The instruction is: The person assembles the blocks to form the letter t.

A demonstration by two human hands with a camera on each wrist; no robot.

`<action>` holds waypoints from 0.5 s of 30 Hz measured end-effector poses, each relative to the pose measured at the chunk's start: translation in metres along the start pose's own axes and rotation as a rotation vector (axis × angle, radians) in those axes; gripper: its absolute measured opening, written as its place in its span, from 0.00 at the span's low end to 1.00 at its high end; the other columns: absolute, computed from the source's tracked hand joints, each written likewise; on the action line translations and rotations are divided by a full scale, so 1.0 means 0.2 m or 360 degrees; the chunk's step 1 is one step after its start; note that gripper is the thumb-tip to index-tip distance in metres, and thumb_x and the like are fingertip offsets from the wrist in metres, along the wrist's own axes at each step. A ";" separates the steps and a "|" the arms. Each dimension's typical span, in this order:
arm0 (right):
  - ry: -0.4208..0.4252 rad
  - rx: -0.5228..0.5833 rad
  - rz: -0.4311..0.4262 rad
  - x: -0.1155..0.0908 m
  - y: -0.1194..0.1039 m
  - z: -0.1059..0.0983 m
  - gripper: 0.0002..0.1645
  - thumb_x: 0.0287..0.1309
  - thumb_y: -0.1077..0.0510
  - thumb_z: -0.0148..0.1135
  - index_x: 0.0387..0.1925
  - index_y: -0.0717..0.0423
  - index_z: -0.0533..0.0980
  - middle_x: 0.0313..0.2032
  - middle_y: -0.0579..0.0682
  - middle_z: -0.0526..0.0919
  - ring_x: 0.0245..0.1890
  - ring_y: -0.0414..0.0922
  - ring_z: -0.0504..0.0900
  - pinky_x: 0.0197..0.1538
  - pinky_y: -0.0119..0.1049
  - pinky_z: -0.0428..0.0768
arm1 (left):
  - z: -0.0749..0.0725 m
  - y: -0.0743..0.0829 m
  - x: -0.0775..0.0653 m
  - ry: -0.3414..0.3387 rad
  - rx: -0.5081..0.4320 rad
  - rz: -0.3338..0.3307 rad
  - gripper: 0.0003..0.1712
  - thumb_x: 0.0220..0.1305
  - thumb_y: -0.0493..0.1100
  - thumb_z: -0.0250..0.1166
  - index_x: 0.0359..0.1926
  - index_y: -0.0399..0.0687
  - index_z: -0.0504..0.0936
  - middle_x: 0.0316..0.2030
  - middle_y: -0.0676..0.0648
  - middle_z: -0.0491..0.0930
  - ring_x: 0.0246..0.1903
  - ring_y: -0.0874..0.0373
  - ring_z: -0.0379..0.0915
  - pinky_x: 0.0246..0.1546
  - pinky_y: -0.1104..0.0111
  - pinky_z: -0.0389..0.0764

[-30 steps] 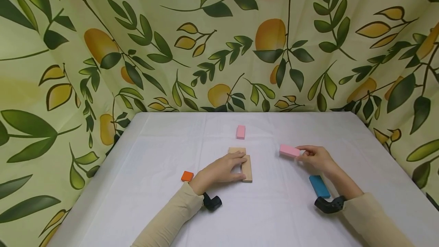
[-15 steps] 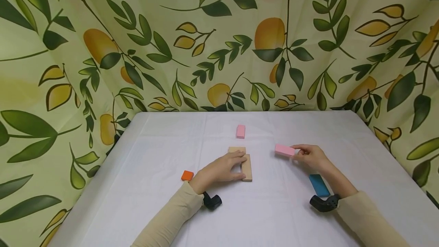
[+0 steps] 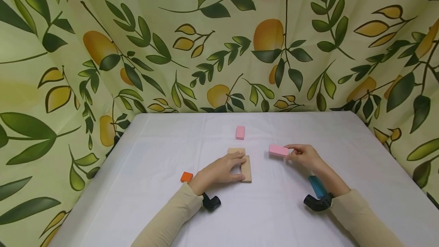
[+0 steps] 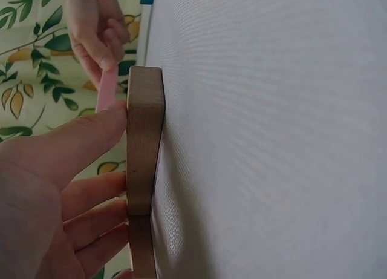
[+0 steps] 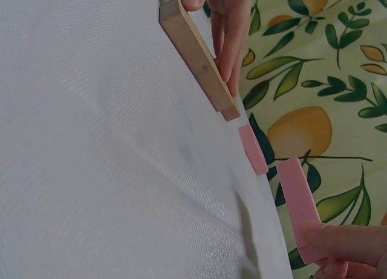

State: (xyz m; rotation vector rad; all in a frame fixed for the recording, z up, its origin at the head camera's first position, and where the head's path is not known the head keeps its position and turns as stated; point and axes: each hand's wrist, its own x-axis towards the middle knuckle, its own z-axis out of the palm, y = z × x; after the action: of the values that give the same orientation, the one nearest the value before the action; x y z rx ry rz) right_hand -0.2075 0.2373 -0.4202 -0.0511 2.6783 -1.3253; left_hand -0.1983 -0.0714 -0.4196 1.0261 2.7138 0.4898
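My right hand [image 3: 306, 157] pinches one end of a pink block [image 3: 278, 150] between thumb and fingers. The block is lifted above the table, its free end pointing left, and its shadow falls below it in the right wrist view. My left hand [image 3: 223, 169] rests on two plain wooden blocks, thumb and fingertips touching their tops. The nearer wooden block [image 3: 246, 170] lies lengthwise away from me. A second wooden block [image 3: 236, 150] lies across its far end, partly hidden by my fingers; the two meet at a corner.
Beyond the wooden blocks lies another pink block [image 3: 240, 132]. An orange block [image 3: 186, 177] sits left of my left wrist. Under my right forearm is a blue block [image 3: 318, 186], partly covered. A white cloth [image 3: 260, 216] covers the table, with a leaf-patterned curtain [image 3: 226, 48] behind.
My right hand has moved left with the pink block, bringing it closer to the wooden blocks. My left hand has stayed in place on the wooden blocks.
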 end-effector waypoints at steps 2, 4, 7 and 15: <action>-0.0009 0.0012 -0.0003 0.00 -0.01 0.01 0.28 0.56 0.58 0.66 0.57 0.67 0.74 0.23 0.43 0.69 0.26 0.38 0.64 0.24 0.30 0.62 | 0.00 0.00 0.00 0.0003 -0.0001 -0.0001 0.35 0.63 0.55 0.64 0.67 0.48 0.69 0.72 0.48 0.62 0.74 0.53 0.56 0.72 0.59 0.64; -0.0023 0.0025 -0.0010 0.01 -0.01 0.01 0.28 0.56 0.58 0.66 0.56 0.67 0.74 0.23 0.43 0.69 0.26 0.38 0.64 0.24 0.30 0.62 | 0.00 0.00 0.00 0.0003 0.0001 -0.0004 0.35 0.63 0.55 0.64 0.68 0.49 0.69 0.72 0.48 0.62 0.74 0.53 0.56 0.72 0.59 0.64; -0.0040 0.0036 -0.0015 0.02 -0.02 0.03 0.28 0.56 0.59 0.66 0.56 0.66 0.74 0.23 0.42 0.69 0.25 0.38 0.64 0.24 0.30 0.63 | 0.00 -0.01 0.00 0.0003 0.0001 -0.0012 0.35 0.63 0.55 0.64 0.68 0.49 0.69 0.72 0.48 0.62 0.74 0.54 0.56 0.72 0.59 0.63; -0.0058 0.0043 -0.0010 0.04 -0.04 0.05 0.27 0.56 0.59 0.66 0.57 0.66 0.74 0.22 0.42 0.69 0.24 0.37 0.64 0.24 0.29 0.62 | 0.00 -0.01 0.00 0.0000 0.0002 -0.0009 0.35 0.63 0.55 0.64 0.67 0.48 0.69 0.72 0.48 0.62 0.74 0.53 0.56 0.72 0.59 0.63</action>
State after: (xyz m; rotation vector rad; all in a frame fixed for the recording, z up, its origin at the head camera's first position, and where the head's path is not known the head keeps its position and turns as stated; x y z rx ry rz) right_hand -0.2151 0.2242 -0.4217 -0.0796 2.6319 -1.3489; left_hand -0.1996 -0.0716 -0.4212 1.0188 2.7167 0.4876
